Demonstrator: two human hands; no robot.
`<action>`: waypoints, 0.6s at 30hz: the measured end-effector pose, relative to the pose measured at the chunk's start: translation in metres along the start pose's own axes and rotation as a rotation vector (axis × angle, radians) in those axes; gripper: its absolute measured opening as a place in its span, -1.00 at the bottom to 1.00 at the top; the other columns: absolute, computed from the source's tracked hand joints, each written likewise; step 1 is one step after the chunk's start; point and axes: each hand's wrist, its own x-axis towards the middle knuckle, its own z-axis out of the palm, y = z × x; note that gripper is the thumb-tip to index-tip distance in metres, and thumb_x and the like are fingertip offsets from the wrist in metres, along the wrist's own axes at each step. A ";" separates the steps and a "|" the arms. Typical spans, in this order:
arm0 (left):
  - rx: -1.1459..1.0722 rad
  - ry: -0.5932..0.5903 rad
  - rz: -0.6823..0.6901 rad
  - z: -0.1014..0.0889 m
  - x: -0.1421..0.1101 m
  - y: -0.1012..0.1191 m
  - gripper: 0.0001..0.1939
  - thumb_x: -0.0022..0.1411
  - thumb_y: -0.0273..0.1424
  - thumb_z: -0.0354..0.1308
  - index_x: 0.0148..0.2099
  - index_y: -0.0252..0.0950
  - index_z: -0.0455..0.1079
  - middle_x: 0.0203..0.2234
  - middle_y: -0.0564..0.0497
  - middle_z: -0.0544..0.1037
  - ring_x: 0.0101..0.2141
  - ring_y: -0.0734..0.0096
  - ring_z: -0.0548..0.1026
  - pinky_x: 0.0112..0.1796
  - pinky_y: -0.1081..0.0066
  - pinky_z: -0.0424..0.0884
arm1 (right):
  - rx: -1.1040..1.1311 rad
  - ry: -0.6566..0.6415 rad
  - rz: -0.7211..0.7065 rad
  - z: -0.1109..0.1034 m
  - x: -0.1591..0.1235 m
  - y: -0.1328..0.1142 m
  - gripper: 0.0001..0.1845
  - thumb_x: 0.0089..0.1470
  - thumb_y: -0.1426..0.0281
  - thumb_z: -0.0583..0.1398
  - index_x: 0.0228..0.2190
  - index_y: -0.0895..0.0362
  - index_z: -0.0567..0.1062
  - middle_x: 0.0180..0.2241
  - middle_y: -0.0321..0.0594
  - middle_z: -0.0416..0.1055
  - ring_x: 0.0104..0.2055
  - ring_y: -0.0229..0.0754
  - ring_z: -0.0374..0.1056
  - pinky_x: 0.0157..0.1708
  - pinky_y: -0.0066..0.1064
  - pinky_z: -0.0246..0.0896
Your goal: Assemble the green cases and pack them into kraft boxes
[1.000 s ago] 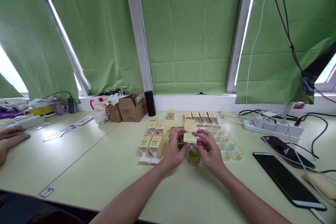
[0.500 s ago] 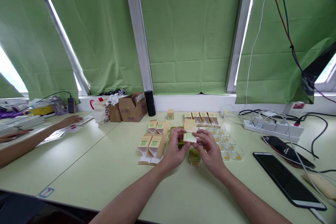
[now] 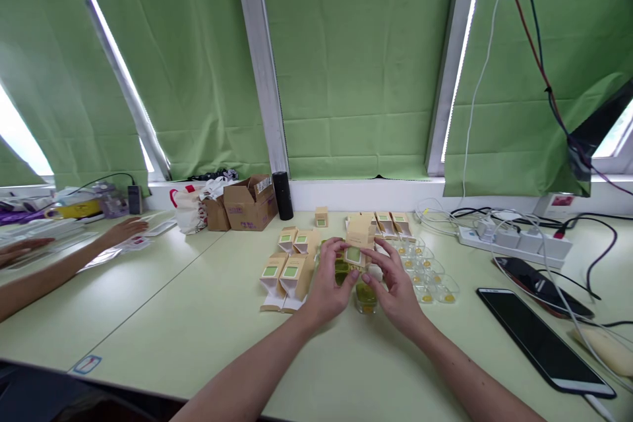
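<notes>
Between my two hands is a small kraft paper box (image 3: 354, 254) with a green window, its tan flap standing up at the top. My left hand (image 3: 330, 287) grips its left side with fingers and thumb. On the right side, my right hand (image 3: 397, 290) also has its fingers closed on the box. Just below stands a clear cup with green contents (image 3: 366, 298); more green cups (image 3: 341, 270) are partly hidden behind my left hand. Several similar kraft boxes with open flaps (image 3: 289, 273) stand to the left. Clear plastic cups with yellow centres (image 3: 430, 273) sit to the right.
More kraft boxes (image 3: 393, 224) line the back, with a single box (image 3: 321, 217) beside a black cylinder (image 3: 282, 196). A cardboard box (image 3: 250, 203) is at back left. Right are a phone (image 3: 541, 336), power strip (image 3: 517, 242) and cables. Another person's arm (image 3: 64, 277) reaches across the left.
The kraft box tilts and its flap has lifted away, while my right fingers have shifted along its side. At left, another person's arm has stretched across the table.
</notes>
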 end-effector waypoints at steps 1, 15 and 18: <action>0.024 -0.001 0.006 0.000 0.000 0.000 -0.53 0.43 -0.22 0.18 0.29 -0.14 0.19 0.24 -0.21 0.23 0.26 0.03 0.29 0.23 0.05 0.33 | -0.038 -0.001 -0.010 0.000 -0.001 -0.001 -0.58 0.29 0.18 0.26 0.15 -0.16 0.54 0.40 -0.10 0.08 0.41 0.14 0.16 0.24 -0.02 0.39; 0.103 0.116 -0.106 -0.002 0.004 -0.001 -0.58 0.45 -0.09 0.10 0.19 -0.22 0.32 0.14 -0.22 0.40 0.17 0.05 0.40 0.15 0.09 0.38 | -0.282 -0.071 -0.334 -0.003 -0.003 -0.013 -0.44 0.29 0.42 0.15 0.29 -0.11 0.34 0.39 -0.16 0.24 0.43 0.14 0.08 0.34 0.22 0.13; 0.112 0.125 -0.172 -0.003 0.007 0.000 -0.60 0.41 -0.05 0.13 0.07 -0.24 0.37 -0.06 -0.15 0.51 0.00 0.12 0.49 0.02 0.18 0.43 | -0.287 -0.097 -0.364 -0.003 -0.005 -0.013 -0.41 0.27 0.47 0.14 0.28 -0.09 0.35 0.34 -0.18 0.32 0.41 0.12 0.10 0.31 0.17 0.19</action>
